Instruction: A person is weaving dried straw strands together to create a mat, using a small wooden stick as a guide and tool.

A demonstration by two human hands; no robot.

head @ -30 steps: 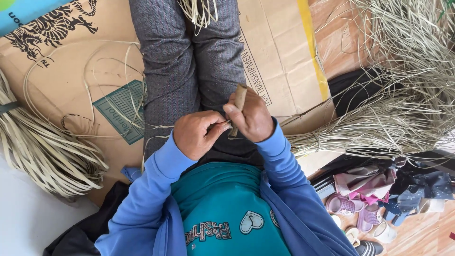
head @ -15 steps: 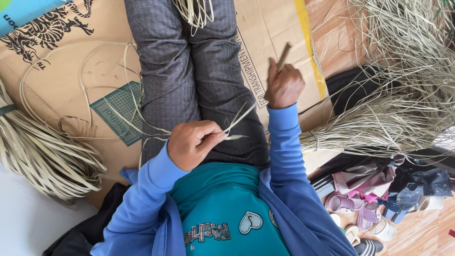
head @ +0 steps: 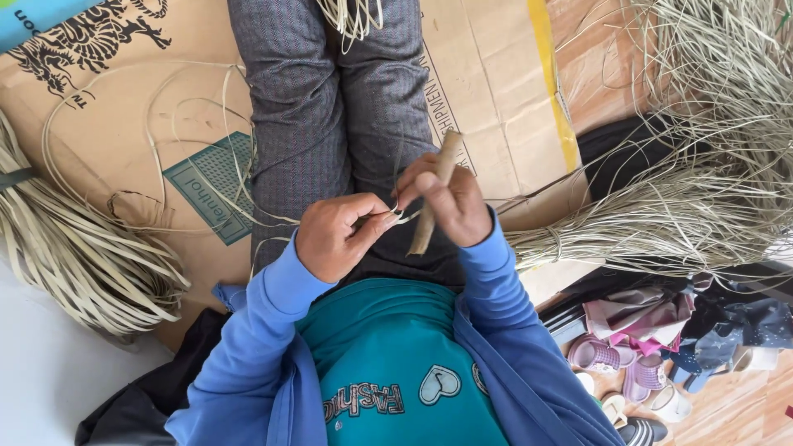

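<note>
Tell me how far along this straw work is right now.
Early, it seems. Done: flat strips lie bundled on the cardboard. In hand: the left hand pinches a thin strand against the wooden stick in the right hand's grip. Left: a big loose straw pile lies unworked.

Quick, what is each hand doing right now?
Left hand: closed, pinching a thin pale straw strip.
Right hand: closed around a brown wooden stick, its fingertips meeting the same strip.

Blue sleeves (head: 273,330), teal shirt (head: 388,355), grey trousers (head: 330,107), tan stick (head: 434,194).
</note>
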